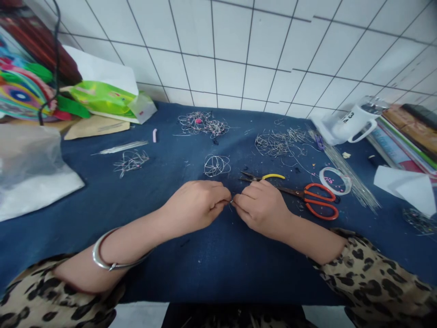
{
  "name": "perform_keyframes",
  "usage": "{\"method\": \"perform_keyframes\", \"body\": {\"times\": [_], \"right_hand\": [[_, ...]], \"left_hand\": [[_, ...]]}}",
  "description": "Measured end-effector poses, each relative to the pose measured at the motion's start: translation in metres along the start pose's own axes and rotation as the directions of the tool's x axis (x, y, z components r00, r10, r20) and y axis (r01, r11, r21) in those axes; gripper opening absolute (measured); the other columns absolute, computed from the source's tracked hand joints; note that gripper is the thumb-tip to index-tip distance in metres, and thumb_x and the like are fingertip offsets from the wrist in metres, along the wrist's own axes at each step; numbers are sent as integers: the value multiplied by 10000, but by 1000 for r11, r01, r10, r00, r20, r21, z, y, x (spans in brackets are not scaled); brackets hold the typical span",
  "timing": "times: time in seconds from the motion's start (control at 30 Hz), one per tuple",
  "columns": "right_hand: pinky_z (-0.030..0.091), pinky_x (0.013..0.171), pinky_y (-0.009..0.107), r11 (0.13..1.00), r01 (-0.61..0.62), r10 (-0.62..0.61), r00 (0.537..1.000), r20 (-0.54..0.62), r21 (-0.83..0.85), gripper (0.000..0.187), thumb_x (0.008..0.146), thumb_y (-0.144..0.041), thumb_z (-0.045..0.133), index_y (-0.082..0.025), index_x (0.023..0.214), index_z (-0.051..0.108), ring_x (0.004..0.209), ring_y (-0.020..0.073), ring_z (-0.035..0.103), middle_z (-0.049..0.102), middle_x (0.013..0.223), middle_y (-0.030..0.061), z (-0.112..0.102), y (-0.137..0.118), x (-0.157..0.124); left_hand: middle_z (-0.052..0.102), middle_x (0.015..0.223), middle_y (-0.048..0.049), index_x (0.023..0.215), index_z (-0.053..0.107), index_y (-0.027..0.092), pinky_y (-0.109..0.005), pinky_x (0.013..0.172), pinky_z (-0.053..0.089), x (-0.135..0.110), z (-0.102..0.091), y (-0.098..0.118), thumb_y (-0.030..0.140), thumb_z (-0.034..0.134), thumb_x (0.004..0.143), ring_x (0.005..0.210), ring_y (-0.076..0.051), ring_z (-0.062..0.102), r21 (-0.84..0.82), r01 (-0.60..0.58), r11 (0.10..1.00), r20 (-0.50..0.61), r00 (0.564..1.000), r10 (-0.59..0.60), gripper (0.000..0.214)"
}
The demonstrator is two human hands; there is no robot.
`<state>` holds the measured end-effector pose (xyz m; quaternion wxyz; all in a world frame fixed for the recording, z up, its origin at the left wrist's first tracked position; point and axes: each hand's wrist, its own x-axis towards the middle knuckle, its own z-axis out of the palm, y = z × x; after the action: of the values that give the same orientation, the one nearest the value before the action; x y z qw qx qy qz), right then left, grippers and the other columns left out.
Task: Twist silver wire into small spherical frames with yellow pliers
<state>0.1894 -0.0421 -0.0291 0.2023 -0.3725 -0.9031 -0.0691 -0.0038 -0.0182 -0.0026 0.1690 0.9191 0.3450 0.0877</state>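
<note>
My left hand [196, 205] and my right hand [261, 207] meet over the blue cloth [211, 264], fingertips pinched together on a thin piece of silver wire [231, 202] between them. Both hands are closed in a pinch. A silver bangle [102, 257] sits on my left wrist. Just beyond my hands lies a small coil of wire loops [217, 165]. Yellow-handled pliers [262, 177] and orange-handled scissors [316, 200] lie right behind my right hand.
Tangled wire heaps lie at the back centre [203, 124], back right [280, 142] and left [131, 161]. A white mug [355, 122] and stacked books [406, 136] stand at right. A small round dish [334, 180], white paper [404, 187], plastic bag [30, 168] and green packet [102, 98] surround the work area.
</note>
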Motion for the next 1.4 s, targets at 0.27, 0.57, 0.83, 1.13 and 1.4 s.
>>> {"method": "perform_keyframes", "body": {"times": [0.27,0.57,0.83,1.13,1.4], "right_hand": [[296,662,301,999,-36,36,999,-2,-28,265,873,-215,415,-168,706,616,661,145,401,507,634,23,-4,0,1],[358,690,280,947,-205,150,963,226,246,193,848,-206,479,-163,801,661,720,142,492,551,696,34,-7,5,6],[392,687,244,876,-325,227,930,290,357,130,796,-128,532,-160,796,658,744,124,543,601,743,27,-9,4,10],[393,624,232,595,-527,375,850,371,607,115,778,-171,563,-192,795,675,659,104,546,624,702,-18,-11,10,10],[373,523,221,25,-591,479,715,509,806,149,731,-292,602,-156,779,635,549,77,449,534,628,-27,-7,9,8]], "left_hand": [[618,720,11,770,621,172,-209,593,403,3,4,3,118,469,777,647,-108,557,-233,105,967,-65,990,-124,162],[584,728,-36,859,609,172,-283,624,411,0,12,2,144,413,830,685,-169,550,166,-15,986,-96,995,31,200],[558,728,-48,808,587,160,-312,624,405,0,9,9,96,396,806,666,-181,518,345,-37,938,-72,995,65,202],[583,755,-36,821,590,160,-281,655,411,3,14,7,138,413,836,718,-159,542,-89,92,992,-188,976,-108,178],[560,663,13,758,598,149,-215,533,353,10,18,7,256,548,787,563,-90,452,-795,288,533,24,894,-447,121]]}}
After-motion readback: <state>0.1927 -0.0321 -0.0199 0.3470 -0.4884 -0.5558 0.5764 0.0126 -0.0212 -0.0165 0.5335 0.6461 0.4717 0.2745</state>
